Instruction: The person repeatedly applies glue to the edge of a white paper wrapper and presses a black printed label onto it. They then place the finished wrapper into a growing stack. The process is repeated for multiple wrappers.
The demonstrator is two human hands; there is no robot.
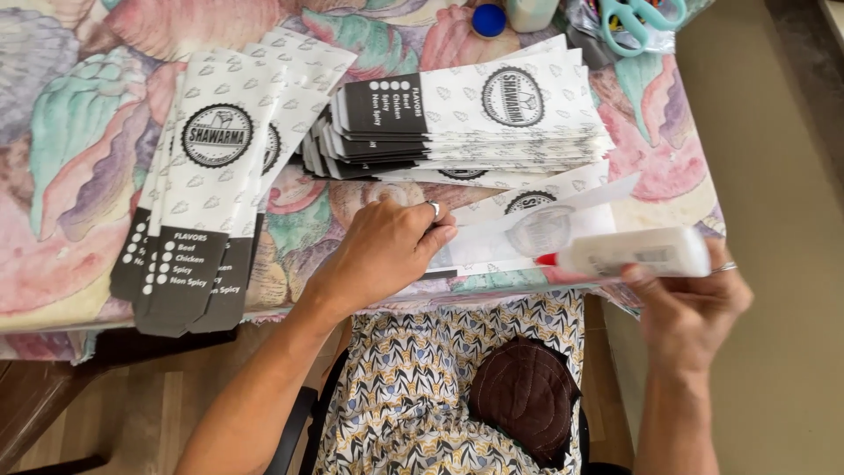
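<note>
White plastic glue bottle with red tip (635, 252) grasped in right hand (690, 308) at near right, left hand (380, 252) fingers pressed flat, released, on white printed paper sleeve (527, 230), stacked sleeves (466, 114) beyond, floral tablecloth (70, 176)

The left hand (382, 251) is laid palm down at the centre of the frame, fingers bent, its forearm reaching up from the lower left. The right hand (690, 303) is raised at the right edge, its grip closed, fingers curled.
</note>
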